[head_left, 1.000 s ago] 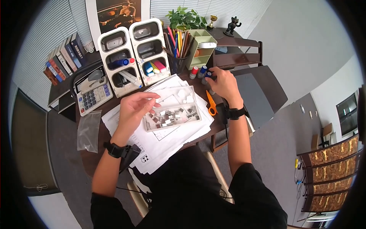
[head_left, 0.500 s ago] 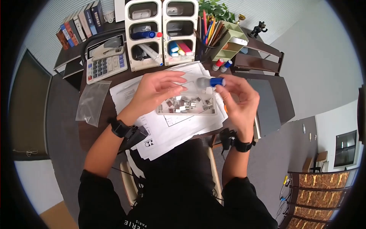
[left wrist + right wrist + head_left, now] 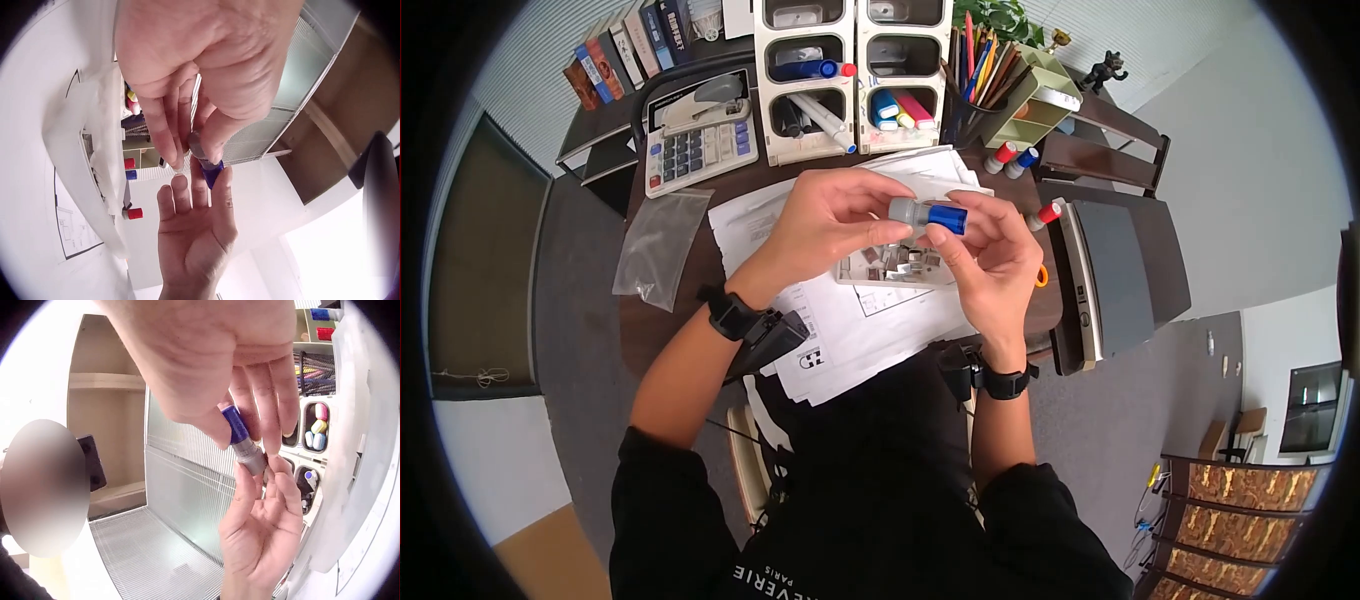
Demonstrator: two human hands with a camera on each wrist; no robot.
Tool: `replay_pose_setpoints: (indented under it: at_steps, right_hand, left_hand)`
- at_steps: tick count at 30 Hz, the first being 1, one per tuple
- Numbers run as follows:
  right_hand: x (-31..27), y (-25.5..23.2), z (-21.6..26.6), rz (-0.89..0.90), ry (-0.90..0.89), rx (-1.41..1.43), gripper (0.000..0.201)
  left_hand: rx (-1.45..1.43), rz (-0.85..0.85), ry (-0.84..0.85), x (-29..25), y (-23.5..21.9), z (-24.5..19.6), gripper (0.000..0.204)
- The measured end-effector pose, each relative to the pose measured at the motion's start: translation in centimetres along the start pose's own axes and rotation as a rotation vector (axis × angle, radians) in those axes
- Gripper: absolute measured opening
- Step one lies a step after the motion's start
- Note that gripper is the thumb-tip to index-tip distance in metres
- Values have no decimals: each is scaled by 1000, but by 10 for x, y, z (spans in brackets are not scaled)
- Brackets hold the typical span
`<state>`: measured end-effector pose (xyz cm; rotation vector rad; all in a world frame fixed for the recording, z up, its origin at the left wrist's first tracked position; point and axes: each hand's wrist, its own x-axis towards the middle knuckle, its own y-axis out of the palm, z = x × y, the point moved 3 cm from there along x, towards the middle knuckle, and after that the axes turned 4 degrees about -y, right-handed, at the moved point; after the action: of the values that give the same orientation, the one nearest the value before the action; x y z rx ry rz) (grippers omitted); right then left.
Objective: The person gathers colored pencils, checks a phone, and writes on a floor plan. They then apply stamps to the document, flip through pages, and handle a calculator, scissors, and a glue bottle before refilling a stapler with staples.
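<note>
A small bottle with a blue cap (image 3: pixel 947 219) and a grey body is held level between the two hands, above an open plastic box (image 3: pixel 870 283) of small metal pieces (image 3: pixel 915 258). My left hand (image 3: pixel 820 225) pinches the grey end between thumb and fingers. The right hand (image 3: pixel 1000 265) grips the blue cap with thumb and fingertips. Seen from the right wrist, the cap (image 3: pixel 235 424) sits on the grey body (image 3: pixel 250 457). Printed sheets (image 3: pixel 880 335) lie under the box. A red-capped bottle (image 3: pixel 1045 213) stands just beyond my right hand.
Another red-capped bottle (image 3: pixel 1000 157) and a blue-capped one (image 3: pixel 1025 162) stand farther back. White organizers (image 3: pixel 805 152), a pen cup (image 3: pixel 968 122) and a green shelf (image 3: pixel 1030 115) line the rear. A calculator (image 3: pixel 700 150) and plastic bag (image 3: pixel 662 250) lie left; an orange scissors handle (image 3: pixel 1041 275) shows right.
My right hand has brought the blue-capped bottle from the table's right side to above the box. The left hand, earlier empty over the box, now pinches its grey end. The head view has shifted.
</note>
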<state>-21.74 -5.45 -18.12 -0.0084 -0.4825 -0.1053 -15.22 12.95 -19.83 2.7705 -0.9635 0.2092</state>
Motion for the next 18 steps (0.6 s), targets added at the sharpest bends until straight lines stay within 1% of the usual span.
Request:
replay_pose_setpoints:
  at_steps: [2,4,6,7,9,13,15,18]
  right_hand:
    - [0,-1,0,7,-13,-37,37]
    - [0,-3,2,-36,8,50,38]
    - [2,-2,5,-66,10,108,39]
    - [2,-2,6,-95,11,164,40]
    - [4,-2,4,-102,1,171,40]
    - [8,2,4,-132,-21,164,40]
    - [8,6,7,-146,-6,142,39]
    - [8,5,4,-156,4,102,35]
  left_hand:
    - [-20,5,2,0,2,1,35]
    - [-41,6,6,-1,3,1,34]
    - [-104,-7,-71,-2,4,0,33]
    - [-106,-8,-71,-2,5,-1,33]
    - [-118,-16,-41,-1,5,-3,34]
    - [-82,-49,-45,-3,4,-6,34]
    - [-27,-81,-8,-3,4,-7,33]
    - [-45,-75,31,-3,4,-11,34]
